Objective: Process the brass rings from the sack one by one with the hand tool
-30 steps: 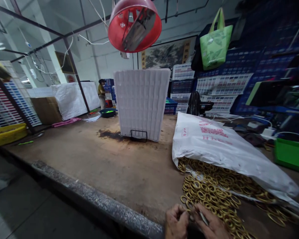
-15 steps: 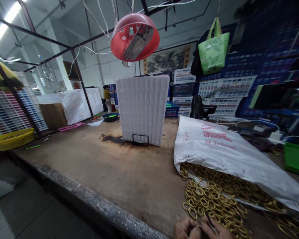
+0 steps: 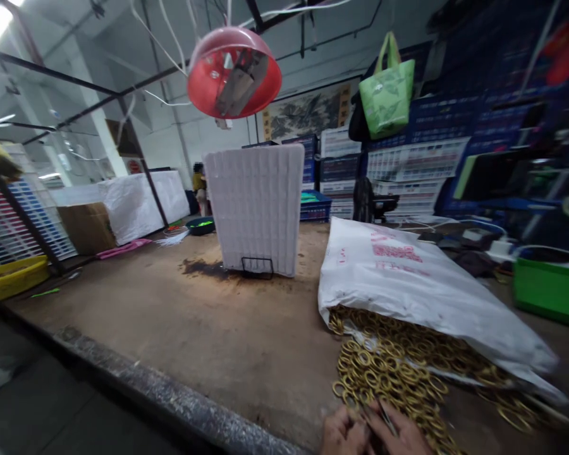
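At the bottom edge, my left hand (image 3: 342,433) is closed, its fingers bent in a pinch; what lies in them is too small and dark to make out. Close beside it on the right, my right hand (image 3: 405,436) grips a thin dark metal tool (image 3: 387,419) that looks like tweezers. Both hands nearly meet, just in front of a heap of brass-coloured rings (image 3: 384,373). These rings spill from the mouth of a white plastic sack (image 3: 360,272) with red print, lying on the table.
A white ribbed panel (image 3: 256,208) stands upright in a black wire stand (image 3: 257,268) on the brown table (image 3: 171,328). Above hangs a red lamp (image 3: 265,79). A green tray (image 3: 545,294) sits at right, a yellow basin (image 3: 14,281) at left. Another person (image 3: 200,188) stands far back.
The whole view has shifted, so the panel, lamp and sack sit further left in the picture. My hands stay together by the rings, the tool still in my right hand.
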Demonstrator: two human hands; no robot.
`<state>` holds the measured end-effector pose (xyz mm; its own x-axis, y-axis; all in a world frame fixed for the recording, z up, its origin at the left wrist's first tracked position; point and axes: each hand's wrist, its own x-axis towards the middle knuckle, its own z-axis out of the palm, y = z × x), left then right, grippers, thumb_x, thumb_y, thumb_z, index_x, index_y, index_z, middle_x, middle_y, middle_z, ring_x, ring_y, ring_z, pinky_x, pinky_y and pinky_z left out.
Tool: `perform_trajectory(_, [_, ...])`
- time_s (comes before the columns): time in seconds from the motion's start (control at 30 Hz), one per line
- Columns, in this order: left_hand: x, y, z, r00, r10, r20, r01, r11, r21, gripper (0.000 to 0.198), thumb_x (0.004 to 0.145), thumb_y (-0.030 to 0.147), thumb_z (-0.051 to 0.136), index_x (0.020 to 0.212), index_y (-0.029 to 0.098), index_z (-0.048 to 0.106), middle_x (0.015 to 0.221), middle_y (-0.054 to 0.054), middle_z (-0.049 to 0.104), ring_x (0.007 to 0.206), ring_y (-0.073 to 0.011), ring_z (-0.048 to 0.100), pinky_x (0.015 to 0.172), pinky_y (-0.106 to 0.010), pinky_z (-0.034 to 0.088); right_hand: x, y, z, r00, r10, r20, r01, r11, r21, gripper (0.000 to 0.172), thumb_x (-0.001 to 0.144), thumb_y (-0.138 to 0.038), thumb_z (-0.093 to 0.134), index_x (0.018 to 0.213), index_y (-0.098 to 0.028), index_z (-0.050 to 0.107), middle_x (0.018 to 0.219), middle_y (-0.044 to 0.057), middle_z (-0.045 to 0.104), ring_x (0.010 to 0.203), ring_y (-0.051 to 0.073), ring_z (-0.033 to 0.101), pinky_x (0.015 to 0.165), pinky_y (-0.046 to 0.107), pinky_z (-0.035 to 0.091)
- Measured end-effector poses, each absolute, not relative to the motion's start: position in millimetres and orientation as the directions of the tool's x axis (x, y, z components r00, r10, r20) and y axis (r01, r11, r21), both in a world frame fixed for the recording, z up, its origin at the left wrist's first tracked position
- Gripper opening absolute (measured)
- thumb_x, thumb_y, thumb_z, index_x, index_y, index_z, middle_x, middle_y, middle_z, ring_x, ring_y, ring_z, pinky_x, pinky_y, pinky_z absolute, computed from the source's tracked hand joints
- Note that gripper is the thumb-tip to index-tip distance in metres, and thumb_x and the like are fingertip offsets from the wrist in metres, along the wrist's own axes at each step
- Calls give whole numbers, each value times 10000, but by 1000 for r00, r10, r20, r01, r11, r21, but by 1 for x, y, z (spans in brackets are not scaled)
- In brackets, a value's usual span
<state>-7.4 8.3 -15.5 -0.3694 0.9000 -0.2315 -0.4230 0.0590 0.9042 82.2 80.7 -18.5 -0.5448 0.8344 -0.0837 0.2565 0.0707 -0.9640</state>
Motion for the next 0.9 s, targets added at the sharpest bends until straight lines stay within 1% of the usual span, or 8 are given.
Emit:
perform_trajectory(0.1, [-10,-1,-1,-318,922,-219,-357,97,929,457,551,621,576,630,179,485,423,70,435,298,-35,255,349,-216,154,80,75,-5,-550,833,-64,253,93,-963,353,649,-515,503,611,-166,541,558,-2,528,565,135,479,563,230,395])
perform_trajectory(0.27, [-19,-9,9,-256,938,-235,-330,143,933,361,669,530,552,621,182,467,387,108,336,323,-34,215,349,-186,136,79,67,19,-546,837,9,243,169,-955,276,751,-398,451,624,-160,504,564,-33,455,557,95,405,530,199,332])
perform_trajectory(0.4, [-20,-11,6,-244,938,-244,-346,151,926,319,686,486,569,661,181,481,494,75,457,344,-29,244,347,-173,141,83,64,25,-563,826,29,196,167,-966,263,802,-358,407,645,-160,481,583,-35,447,563,87,410,551,197,334])
perform_trajectory(0.5, [-17,-12,8,-242,941,-236,-382,131,915,324,670,484,589,652,176,493,499,73,451,355,-28,236,355,-169,153,88,63,23,-556,830,49,233,212,-949,248,830,-305,352,668,-165,478,593,-26,469,564,90,434,552,194,331])
perform_trajectory(0.63, [-13,-11,10,-293,924,-246,-398,116,910,339,643,488,615,630,171,495,470,75,422,371,-36,260,369,-167,188,93,59,17,-583,803,126,435,440,-786,113,746,-146,398,706,-181,498,616,-21,508,582,97,445,549,194,285])
perform_trajectory(0.7, [-12,-11,11,-320,917,-237,-401,95,911,341,628,486,631,648,169,507,468,78,417,384,-39,273,381,-164,212,94,56,13,-632,762,143,486,533,-693,154,684,-86,406,741,-191,504,639,-18,530,592,103,456,551,199,269])
perform_trajectory(0.8, [-11,-11,10,-316,923,-218,-418,71,906,327,627,467,642,683,169,518,497,76,426,414,-46,309,413,-162,265,94,52,10,-656,745,116,558,583,-590,226,636,-60,403,789,-195,500,677,-4,556,612,115,478,557,208,257])
perform_trajectory(0.9, [-13,-13,7,-290,940,-181,-418,46,907,273,680,426,611,700,171,515,554,65,441,460,-56,353,454,-166,304,93,51,14,-650,755,89,616,592,-520,251,639,-55,391,818,-196,498,694,8,568,629,124,491,562,219,245])
